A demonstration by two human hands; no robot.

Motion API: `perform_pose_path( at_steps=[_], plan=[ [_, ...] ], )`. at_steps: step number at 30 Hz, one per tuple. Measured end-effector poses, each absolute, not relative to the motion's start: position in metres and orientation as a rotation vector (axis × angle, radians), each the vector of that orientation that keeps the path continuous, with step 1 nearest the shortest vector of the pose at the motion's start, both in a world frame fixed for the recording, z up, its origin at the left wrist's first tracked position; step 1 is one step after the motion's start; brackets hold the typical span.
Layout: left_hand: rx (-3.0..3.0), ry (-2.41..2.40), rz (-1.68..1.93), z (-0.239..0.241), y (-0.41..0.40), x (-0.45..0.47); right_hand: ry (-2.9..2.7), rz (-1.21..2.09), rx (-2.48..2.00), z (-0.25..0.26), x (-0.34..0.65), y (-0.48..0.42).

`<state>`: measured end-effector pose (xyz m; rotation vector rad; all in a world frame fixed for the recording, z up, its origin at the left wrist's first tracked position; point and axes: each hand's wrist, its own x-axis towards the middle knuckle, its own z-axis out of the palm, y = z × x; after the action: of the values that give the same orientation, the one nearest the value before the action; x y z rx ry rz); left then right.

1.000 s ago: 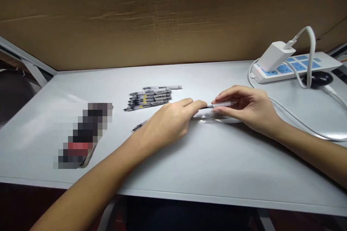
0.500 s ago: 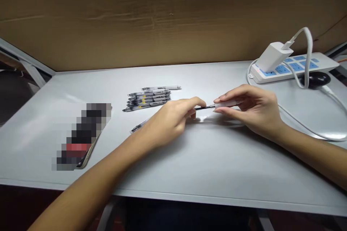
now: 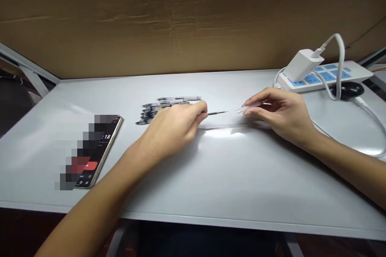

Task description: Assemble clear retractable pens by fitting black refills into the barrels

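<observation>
Refill [image 3: 217,113] facing pen barrel [image 3: 242,109] across a gap

The left hand [image 3: 177,126] is pinching the refill, its tip pointing right. The right hand [image 3: 283,110] is gripping the pen barrel just beyond, roughly in line; that hand is hiding much of it, so exact alignment is uncertain.

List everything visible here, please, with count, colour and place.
ink refill: one, black, in left hand
pen barrel: one, white, in right hand
retractable pens: several, count unclear, clear and grey, beyond left hand
smartphone: one, black screen, left side
power strip: one, white with blue sockets, far right
charger: one, white, on power strip
cable: count unclear, white, right side
rounded object: one, black, by power strip
wires: count unclear, orange, right edge
metal frame: count unclear, pale, both sides
cardboard panel: one, brown, background
table: one, pale grey, centre
left hand: one, bare, centre
right hand: one, bare, centre-right
</observation>
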<state>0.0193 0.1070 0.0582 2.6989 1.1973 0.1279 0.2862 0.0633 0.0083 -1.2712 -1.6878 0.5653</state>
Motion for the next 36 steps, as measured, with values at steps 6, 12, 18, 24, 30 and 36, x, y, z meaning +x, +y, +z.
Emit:
perform_pose_path(
  at_steps=[6,12,18,24,30,36],
  plan=[
    [2.846,1.381,-0.065,0.059,0.106,0.018,-2.190,0.239,-1.249,0.005,0.301,0.068],
    [2.841,1.335,-0.172,0.055,0.102,0.023,-2.137,0.276,-1.305,0.004,0.303,0.066],
    [2.814,1.344,-0.198,0.056,0.101,0.026,-2.117,0.440,-1.389,-0.001,0.299,0.074],
    [2.766,1.344,-0.152,0.056,0.102,0.025,-2.168,0.405,-1.374,-0.002,0.298,0.071],
    [2.725,1.419,-0.088,0.058,0.103,0.023,-2.254,0.196,-1.273,-0.003,0.274,0.102],
    [2.700,1.488,-0.091,0.059,0.104,0.022,-2.238,0.253,-1.202,-0.016,0.256,0.137]
  ],
)
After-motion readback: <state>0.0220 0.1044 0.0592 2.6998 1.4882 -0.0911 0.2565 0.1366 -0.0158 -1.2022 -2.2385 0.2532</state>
